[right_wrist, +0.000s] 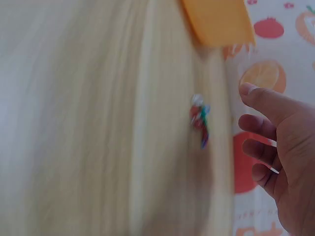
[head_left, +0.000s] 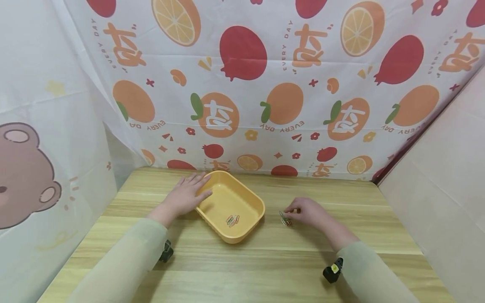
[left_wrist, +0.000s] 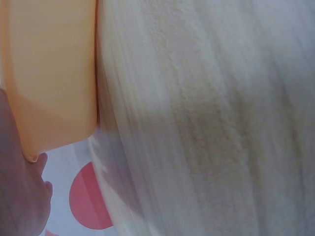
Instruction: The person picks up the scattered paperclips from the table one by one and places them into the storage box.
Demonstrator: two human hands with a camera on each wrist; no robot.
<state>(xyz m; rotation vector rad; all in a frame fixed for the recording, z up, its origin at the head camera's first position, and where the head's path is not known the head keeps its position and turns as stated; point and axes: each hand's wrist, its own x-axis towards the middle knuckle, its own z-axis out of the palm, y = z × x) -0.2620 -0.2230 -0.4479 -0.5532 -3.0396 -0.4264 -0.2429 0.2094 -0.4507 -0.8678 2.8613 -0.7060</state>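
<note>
A yellow rectangular tray stands on the table, with several coloured paper clips lying on its floor. My left hand rests on the tray's far left rim, fingers extended and thumb reaching over the inside. In the left wrist view, that hand is by the tray's corner. To the right of the tray, my right hand hovers at a small pile of paper clips. The right wrist view shows this hand with loosely bent fingers, thumb apart, nothing between them; the clip pile looks blurred.
The wooden table ends at a fruit-printed cloth behind the tray. White panels rise on both sides, the left one with a printed bear. A small black device sits at my right wrist.
</note>
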